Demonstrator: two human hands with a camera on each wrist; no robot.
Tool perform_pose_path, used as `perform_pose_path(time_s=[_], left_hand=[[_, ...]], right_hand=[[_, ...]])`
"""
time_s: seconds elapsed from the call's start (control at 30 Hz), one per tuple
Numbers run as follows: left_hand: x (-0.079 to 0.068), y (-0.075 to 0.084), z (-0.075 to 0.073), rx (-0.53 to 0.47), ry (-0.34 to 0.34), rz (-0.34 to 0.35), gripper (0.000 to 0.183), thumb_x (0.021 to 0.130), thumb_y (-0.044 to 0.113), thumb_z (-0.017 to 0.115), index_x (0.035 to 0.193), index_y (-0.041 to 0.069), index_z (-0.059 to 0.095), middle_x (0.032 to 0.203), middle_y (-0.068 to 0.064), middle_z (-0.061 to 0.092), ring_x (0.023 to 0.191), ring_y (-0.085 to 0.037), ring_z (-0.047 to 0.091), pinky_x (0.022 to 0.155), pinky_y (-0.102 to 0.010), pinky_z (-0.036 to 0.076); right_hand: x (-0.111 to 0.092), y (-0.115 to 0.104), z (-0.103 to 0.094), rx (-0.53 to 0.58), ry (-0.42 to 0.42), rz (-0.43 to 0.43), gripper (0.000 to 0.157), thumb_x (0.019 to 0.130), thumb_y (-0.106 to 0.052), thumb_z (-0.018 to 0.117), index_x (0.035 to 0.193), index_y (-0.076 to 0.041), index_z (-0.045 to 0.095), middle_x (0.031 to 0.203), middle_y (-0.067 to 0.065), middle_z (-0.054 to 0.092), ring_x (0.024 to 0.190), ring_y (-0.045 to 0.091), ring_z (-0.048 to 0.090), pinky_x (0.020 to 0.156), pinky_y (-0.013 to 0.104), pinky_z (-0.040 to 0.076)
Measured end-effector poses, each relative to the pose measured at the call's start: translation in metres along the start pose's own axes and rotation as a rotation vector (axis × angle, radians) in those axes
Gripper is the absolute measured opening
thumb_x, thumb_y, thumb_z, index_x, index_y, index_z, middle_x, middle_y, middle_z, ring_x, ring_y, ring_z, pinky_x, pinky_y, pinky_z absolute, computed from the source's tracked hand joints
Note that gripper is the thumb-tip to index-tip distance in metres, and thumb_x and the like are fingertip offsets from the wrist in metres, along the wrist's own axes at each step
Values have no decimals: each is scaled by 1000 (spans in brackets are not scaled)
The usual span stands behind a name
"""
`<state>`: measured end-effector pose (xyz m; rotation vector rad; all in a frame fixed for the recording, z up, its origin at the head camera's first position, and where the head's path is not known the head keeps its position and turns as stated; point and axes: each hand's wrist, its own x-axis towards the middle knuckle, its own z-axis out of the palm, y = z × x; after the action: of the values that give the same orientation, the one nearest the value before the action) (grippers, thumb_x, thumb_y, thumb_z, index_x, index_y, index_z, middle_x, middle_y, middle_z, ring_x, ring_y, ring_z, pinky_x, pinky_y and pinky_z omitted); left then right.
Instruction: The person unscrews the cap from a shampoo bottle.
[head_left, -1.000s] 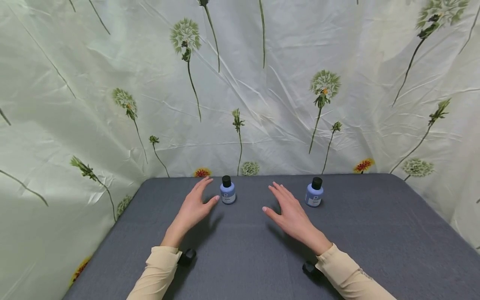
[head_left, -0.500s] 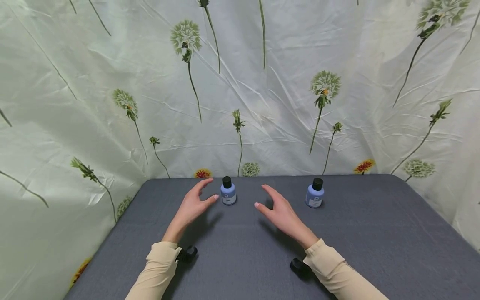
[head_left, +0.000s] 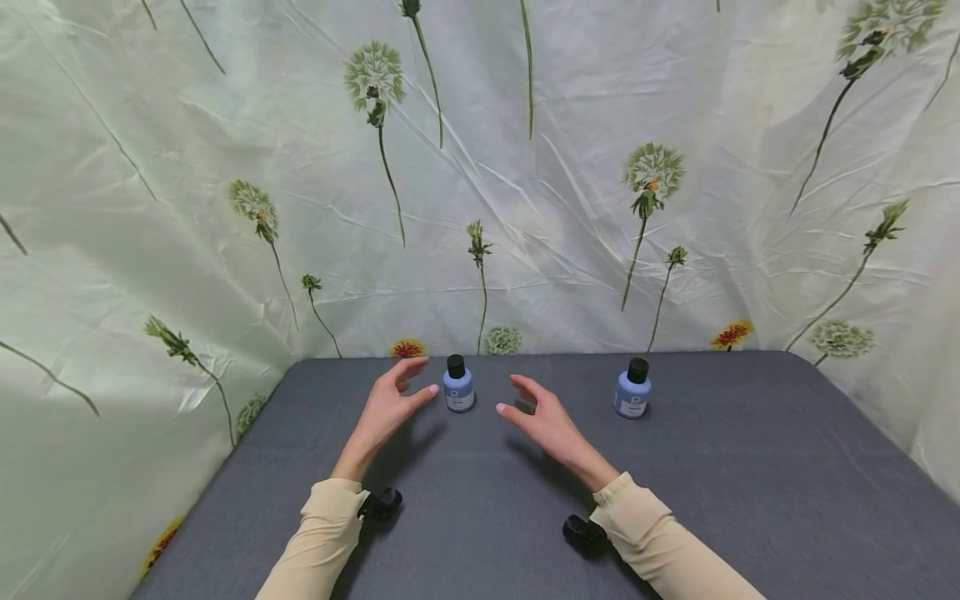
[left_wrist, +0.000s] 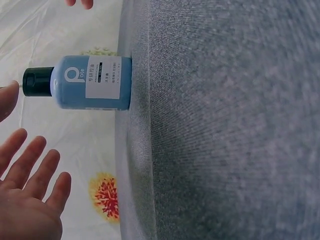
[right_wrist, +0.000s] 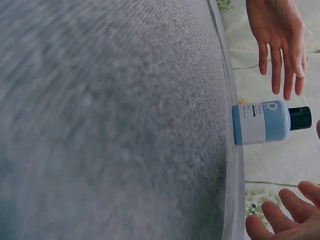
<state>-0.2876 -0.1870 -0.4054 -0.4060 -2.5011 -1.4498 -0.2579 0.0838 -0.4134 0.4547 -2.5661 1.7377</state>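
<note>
- Head view: bright, fairly even light and mostly sharp detail; the shiny white curtain printed with green flowers (head_left: 570, 192) catches pale glare along its creases.
- Soft-edged shadows fall on the dark grey cloth-covered bench (head_left: 750, 467), on the inner side of both cream fabric sleeves (head_left: 315, 542).
- Left wrist view: dimmer, cooler tint; nearest cloth blurred, while the blue cylindrical plastic bottle with a black cap (left_wrist: 70, 92) has crisp large lettering.
- Right wrist view: similarly cool, foreground cloth badly out of focus, tiny label print illegible.
</note>
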Motion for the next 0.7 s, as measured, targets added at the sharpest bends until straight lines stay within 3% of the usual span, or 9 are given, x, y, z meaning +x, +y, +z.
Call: perform_pose_path(time_s=[0.33,0.5,0.7], left_hand=[[7,-1,3,-22,-13,-14,50,90,21,74,135,9,57,137,-14,56,127,-27,50,102,-50,39],[10,-2,4,-44,-8,-1,50,89,19,75,134,4,57,135,-16,57,125,-29,51,101,-52,40],[13,4,4,-100,-16,19,49,88,16,76,132,3,59,132,-16,59,123,-31,53,99,-55,40]], right_hand=[[11,1,13,64,14,19,58,94,-22,68,144,-3,47,144,17,49,132,37,44,103,54,39],[17,1,19,111,11,14,58,93,-22,70,143,-3,48,143,19,49,131,38,45,101,55,40],[21,-3,24,95,15,18,57,93,-19,69,143,-2,48,143,18,49,131,39,45,101,54,40]])
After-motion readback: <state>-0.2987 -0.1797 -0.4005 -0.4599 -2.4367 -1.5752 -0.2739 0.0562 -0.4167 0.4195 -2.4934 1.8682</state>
